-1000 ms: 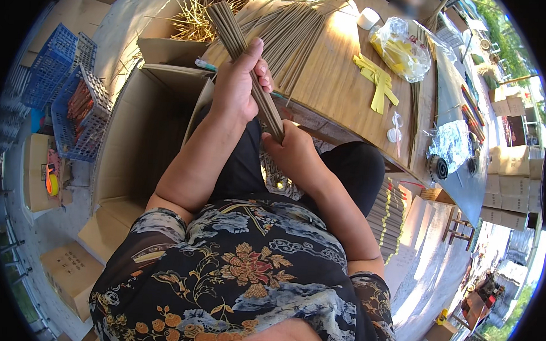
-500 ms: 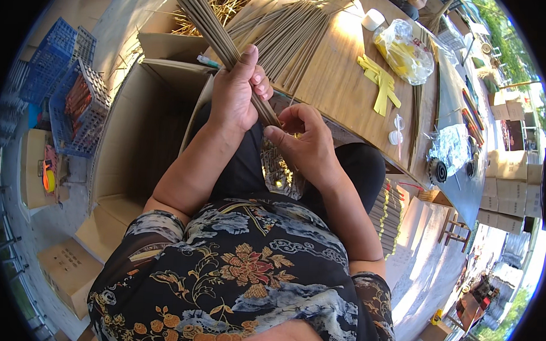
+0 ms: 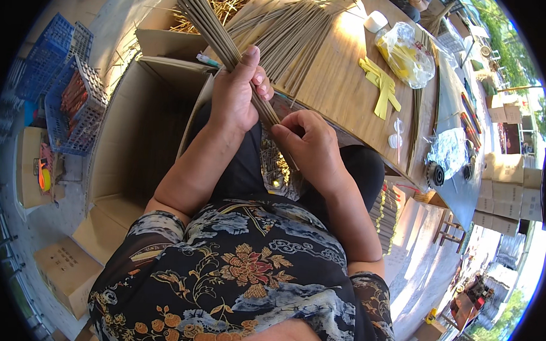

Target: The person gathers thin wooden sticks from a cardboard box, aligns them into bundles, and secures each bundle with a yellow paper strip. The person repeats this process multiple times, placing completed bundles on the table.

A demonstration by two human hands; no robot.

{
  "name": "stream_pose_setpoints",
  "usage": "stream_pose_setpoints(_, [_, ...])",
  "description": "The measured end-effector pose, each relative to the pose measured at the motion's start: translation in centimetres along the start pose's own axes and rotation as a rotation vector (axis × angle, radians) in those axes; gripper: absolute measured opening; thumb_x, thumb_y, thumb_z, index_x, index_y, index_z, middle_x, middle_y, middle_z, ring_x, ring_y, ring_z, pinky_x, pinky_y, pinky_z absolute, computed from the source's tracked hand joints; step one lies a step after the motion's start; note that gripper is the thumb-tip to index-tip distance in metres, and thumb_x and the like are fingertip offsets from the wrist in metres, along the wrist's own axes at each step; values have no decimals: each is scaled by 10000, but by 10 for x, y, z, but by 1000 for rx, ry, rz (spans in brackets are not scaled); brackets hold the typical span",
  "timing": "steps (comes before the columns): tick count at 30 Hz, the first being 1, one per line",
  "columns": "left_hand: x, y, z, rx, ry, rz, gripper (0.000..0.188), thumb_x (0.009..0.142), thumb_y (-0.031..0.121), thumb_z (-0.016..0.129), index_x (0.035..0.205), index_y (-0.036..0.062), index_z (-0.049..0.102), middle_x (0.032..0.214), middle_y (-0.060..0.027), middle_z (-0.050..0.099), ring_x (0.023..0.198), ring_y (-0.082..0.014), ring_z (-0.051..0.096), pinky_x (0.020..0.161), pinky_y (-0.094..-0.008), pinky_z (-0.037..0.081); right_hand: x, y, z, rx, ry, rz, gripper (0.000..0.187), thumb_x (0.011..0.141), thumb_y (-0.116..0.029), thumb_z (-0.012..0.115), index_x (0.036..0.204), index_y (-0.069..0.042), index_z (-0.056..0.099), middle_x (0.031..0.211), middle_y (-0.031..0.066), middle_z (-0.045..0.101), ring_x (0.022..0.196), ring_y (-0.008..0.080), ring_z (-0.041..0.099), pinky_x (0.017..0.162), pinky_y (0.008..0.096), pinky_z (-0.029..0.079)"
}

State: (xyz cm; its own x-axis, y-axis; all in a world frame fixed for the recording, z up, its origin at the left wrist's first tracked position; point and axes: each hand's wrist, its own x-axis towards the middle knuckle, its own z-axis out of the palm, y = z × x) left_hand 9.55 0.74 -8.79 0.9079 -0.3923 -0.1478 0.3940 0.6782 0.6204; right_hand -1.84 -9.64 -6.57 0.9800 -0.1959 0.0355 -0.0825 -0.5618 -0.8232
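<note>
My left hand [image 3: 236, 97] is wrapped round a slanting bundle of thin brown incense sticks [image 3: 212, 29], thumb on top. The bundle's upper end points to the far left. At its lower end my right hand [image 3: 313, 145] pinches with thumb and forefinger. One stick sticks out below the right hand toward my lap; the fingertips' exact grip is partly hidden. More incense sticks [image 3: 295, 42] lie fanned out on the wooden table [image 3: 336, 70] just beyond my hands.
A large open cardboard box [image 3: 145, 130] stands at my left, blue crates [image 3: 77, 106] past it. On the table lie yellow paper strips [image 3: 381, 87], a clear plastic bag [image 3: 406, 58] and a white roll [image 3: 374, 21]. Bundled sticks [image 3: 384, 213] stand below the table's right side.
My right hand has turned and shifted slightly, its fingers closing at the bundle's lower end, where a single stick now shows past the hand. The left hand keeps its hold.
</note>
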Motion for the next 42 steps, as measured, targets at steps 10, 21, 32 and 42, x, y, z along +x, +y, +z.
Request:
stream_pose_setpoints(10, [51,65,-42,-156,72,244,302,813,314,618,664,141,420,528,32,421,466,-80,388,457,-225,340,-38,31,-63,-203,-163,5,126,736,-103,643,752,-10,560,703,83,520,636,211,527,578,292,423])
stream_pose_setpoints(21, [49,38,-19,-145,9,85,311,860,277,557,624,143,406,522,45,396,451,-58,346,431,-204,299,53,68,-49,443,90,401,196,805,-183,605,778,-3,533,612,13,502,526,79,463,493,211,386])
stream_pose_setpoints(32, [17,10,5,-47,-93,-54,308,869,295,536,641,134,407,522,37,383,437,-61,348,412,-202,306,66,22,-18,648,-424,211,434,836,-288,585,1107,39,498,937,71,584,899,122,522,808,252,416])
stream_pose_setpoints(42, [18,24,21,-81,-214,-65,251,876,306,522,707,127,469,546,42,422,451,-62,383,425,-204,329,-13,22,-12,931,-670,513,223,843,-223,575,722,-81,451,482,-17,401,364,48,373,325,191,317])
